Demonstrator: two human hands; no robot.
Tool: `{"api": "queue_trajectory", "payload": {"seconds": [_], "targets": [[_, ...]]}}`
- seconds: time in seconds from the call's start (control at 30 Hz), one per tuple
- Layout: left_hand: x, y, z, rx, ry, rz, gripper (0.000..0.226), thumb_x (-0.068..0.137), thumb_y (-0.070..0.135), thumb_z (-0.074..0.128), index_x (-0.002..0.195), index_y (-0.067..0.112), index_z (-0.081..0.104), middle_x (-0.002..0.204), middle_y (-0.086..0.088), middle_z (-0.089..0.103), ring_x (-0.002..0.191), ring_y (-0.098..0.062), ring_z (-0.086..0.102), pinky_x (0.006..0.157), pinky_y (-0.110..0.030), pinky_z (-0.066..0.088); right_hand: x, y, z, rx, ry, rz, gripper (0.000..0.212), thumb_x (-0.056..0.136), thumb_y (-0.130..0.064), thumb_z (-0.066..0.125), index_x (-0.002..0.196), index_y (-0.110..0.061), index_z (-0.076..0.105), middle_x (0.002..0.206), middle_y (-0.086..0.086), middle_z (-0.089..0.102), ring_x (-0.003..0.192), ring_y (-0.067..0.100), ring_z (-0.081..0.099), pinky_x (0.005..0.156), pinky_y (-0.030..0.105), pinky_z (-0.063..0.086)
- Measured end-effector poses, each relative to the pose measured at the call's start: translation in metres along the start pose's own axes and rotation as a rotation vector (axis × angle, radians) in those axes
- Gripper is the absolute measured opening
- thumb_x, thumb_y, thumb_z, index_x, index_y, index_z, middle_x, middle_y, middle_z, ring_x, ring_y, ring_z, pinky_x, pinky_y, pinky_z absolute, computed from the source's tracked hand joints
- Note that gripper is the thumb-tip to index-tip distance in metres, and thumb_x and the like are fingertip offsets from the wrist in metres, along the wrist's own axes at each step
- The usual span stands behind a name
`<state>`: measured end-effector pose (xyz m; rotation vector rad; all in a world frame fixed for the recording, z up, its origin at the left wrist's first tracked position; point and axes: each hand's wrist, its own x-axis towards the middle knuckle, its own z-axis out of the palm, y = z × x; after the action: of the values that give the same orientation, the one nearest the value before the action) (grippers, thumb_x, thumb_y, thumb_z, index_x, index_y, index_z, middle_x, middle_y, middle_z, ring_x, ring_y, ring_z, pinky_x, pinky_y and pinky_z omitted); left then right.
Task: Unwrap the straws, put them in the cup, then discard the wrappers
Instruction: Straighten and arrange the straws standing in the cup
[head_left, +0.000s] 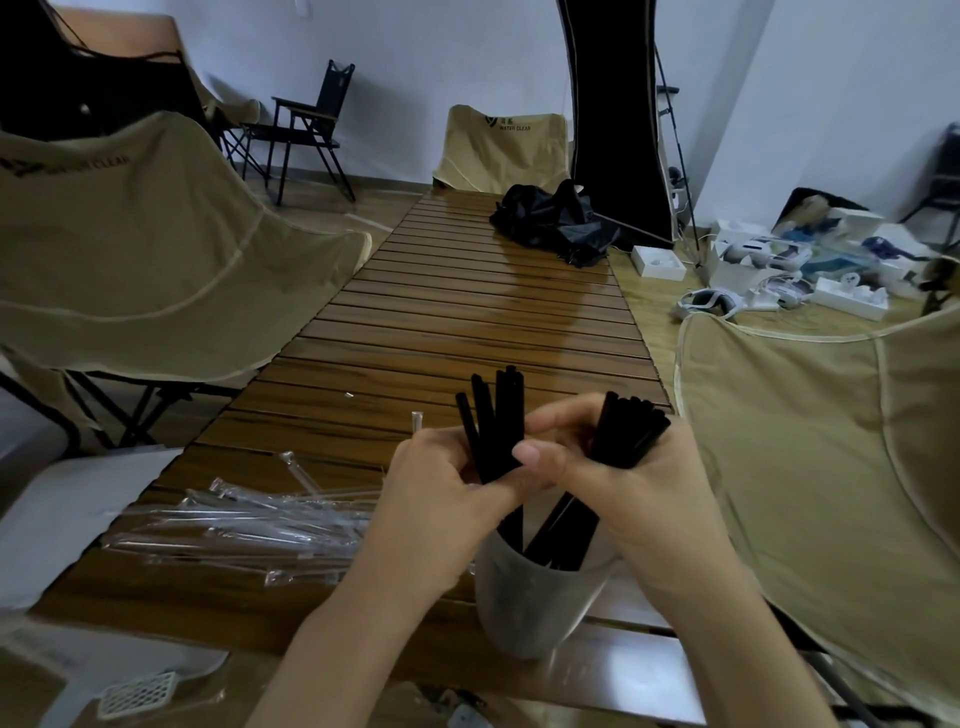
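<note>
Slatted table (467, 322) | both hands' grip closed on black straws (498, 415) | cup (535, 597)

One head-worn wide-angle view, looking forward and down along the tabletop (467, 312).

The camera sits above and behind the hands, close enough that the left hand (441, 499) and right hand (623, 483) fill the lower middle of the frame, forearms running off the bottom edge. Beyond the hands the slatted tabletop recedes toward a far wall; left and right of the hands, tan camp chairs (130, 234) bend with the lens. The edges are curved and soft, so the camera's tilt is probably steeper than it looks. No second view shares the scene.
</note>
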<state>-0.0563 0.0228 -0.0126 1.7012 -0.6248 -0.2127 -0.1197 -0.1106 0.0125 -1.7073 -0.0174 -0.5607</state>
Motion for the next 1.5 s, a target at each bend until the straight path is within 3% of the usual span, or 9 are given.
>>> {"api": "queue_trajectory", "payload": {"seconds": [0.33, 0.43, 0.6, 0.73, 0.9, 1.03, 1.13, 1.23, 1.5], "targets": [[0.000, -0.002, -0.003, 0.058, -0.059, 0.040, 0.031, 0.074, 0.051, 0.072, 0.099, 0.034, 0.074, 0.093, 0.014, 0.074, 0.095, -0.001, 0.068, 0.085, -0.038, 0.056, -0.001, 0.001, 0.005, -0.010, 0.063, -0.025, 0.009, 0.072, -0.013, 0.075, 0.078, -0.011, 0.069, 0.074, -0.001, 0.069, 0.072, 0.011, 0.068, 0.064, 0.023, 0.054], [0.000, -0.002, -0.002, 0.031, -0.042, 0.010, 0.020, 0.076, 0.035, 0.075, 0.096, 0.033, 0.075, 0.093, 0.016, 0.074, 0.096, 0.000, 0.067, 0.089, -0.036, 0.055, -0.003, -0.003, 0.003, 0.012, 0.104, -0.043, 0.008, 0.076, -0.014, 0.073, 0.078, -0.020, 0.071, 0.079, 0.004, 0.072, 0.079, 0.017, 0.070, 0.069, 0.030, 0.058], [0.001, -0.003, -0.001, -0.044, -0.025, -0.003, 0.044, 0.061, 0.047, 0.074, 0.100, 0.028, 0.076, 0.097, 0.014, 0.074, 0.101, -0.003, 0.067, 0.093, -0.038, 0.053, -0.002, -0.009, 0.001, -0.025, 0.189, -0.196, 0.017, 0.080, -0.015, 0.073, 0.093, -0.021, 0.063, 0.087, 0.003, 0.067, 0.088, 0.025, 0.066, 0.077, 0.047, 0.054], [0.002, -0.006, -0.001, -0.048, -0.028, 0.007, 0.033, 0.067, 0.036, 0.080, 0.099, 0.028, 0.076, 0.098, 0.014, 0.074, 0.101, -0.003, 0.066, 0.092, -0.037, 0.054, -0.002, -0.012, 0.001, 0.063, 0.243, -0.277, 0.027, 0.082, -0.015, 0.069, 0.094, -0.027, 0.048, 0.086, 0.008, 0.064, 0.091, 0.035, 0.065, 0.080, 0.062, 0.050], [0.002, -0.006, -0.002, -0.092, -0.049, 0.033, 0.040, 0.061, 0.042, 0.077, 0.098, 0.027, 0.075, 0.098, 0.012, 0.075, 0.100, -0.005, 0.068, 0.091, -0.037, 0.054, 0.000, -0.014, -0.003, -0.053, 0.259, -0.372, 0.028, 0.090, 0.007, 0.053, 0.089, -0.019, 0.062, 0.087, 0.005, 0.065, 0.084, 0.026, 0.064, 0.077, 0.048, 0.052], [0.003, -0.007, -0.002, -0.148, -0.059, 0.037, 0.034, 0.065, 0.029, 0.079, 0.098, 0.021, 0.075, 0.098, 0.007, 0.075, 0.101, -0.007, 0.068, 0.094, -0.036, 0.053, 0.000, -0.017, -0.002, -0.049, 0.331, -0.347, 0.034, 0.094, 0.011, 0.045, 0.111, -0.011, 0.065, 0.106, 0.011, 0.066, 0.090, 0.019, 0.068, 0.085, 0.045, 0.053], [0.003, -0.007, -0.005, -0.180, -0.096, 0.038, 0.040, 0.064, 0.026, 0.080, 0.102, 0.019, 0.073, 0.102, 0.006, 0.075, 0.101, -0.009, 0.068, 0.094, -0.036, 0.053, 0.000, -0.019, -0.001, 0.009, 0.373, -0.331, 0.050, 0.094, 0.017, 0.038, 0.131, -0.012, 0.054, 0.131, 0.007, 0.056, 0.101, 0.021, 0.068, 0.085, 0.050, 0.052], [0.002, -0.005, -0.006, -0.141, -0.110, 0.054, 0.039, 0.067, 0.030, 0.076, 0.105, 0.022, 0.072, 0.103, 0.010, 0.074, 0.103, -0.005, 0.067, 0.094, -0.033, 0.053, 0.000, -0.021, -0.002, 0.016, 0.393, -0.336, 0.063, 0.092, 0.021, 0.035, 0.143, -0.016, 0.040, 0.145, -0.002, 0.043, 0.108, 0.018, 0.066, 0.080, 0.039, 0.053], [0.000, -0.004, 0.000, -0.046, -0.020, 0.124, 0.013, 0.090, 0.020, 0.062, 0.100, 0.027, 0.069, 0.102, 0.012, 0.072, 0.104, -0.006, 0.066, 0.091, -0.034, 0.055, 0.001, -0.022, 0.001, -0.060, 0.512, -0.347, 0.082, 0.088, 0.025, 0.032, 0.153, -0.022, 0.013, 0.157, -0.011, 0.011, 0.120, 0.013, 0.057, 0.084, 0.040, 0.054]]}}
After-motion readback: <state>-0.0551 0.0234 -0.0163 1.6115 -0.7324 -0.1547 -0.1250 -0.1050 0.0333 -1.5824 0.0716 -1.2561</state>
